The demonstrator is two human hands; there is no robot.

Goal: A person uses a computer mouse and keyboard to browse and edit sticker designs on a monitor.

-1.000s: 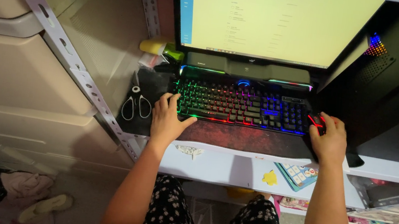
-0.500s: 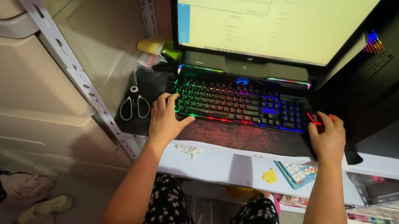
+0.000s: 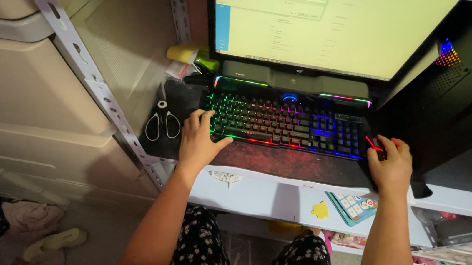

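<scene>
My left hand [image 3: 199,142] rests at the left end of the keyboard [image 3: 287,125], fingers spread loose over the keys, thumb stuck out to the right along the front edge, holding nothing. Right hand [image 3: 389,165] sits just past the kbd's right end, curved down over a mouse [image 3: 378,145] w/ red glow; only a bit of it shows under my fingers, so grip looks closed around it. Kbd is backlit in rainbow colours, on a dark mat [image 3: 297,164] on the desk, right below the monitor [image 3: 325,24]. Scissors [image 3: 162,123] lie flat on the mat just left of my left hand, not touching. Black PC tower [image 3: 469,112] stands to the right.
</scene>
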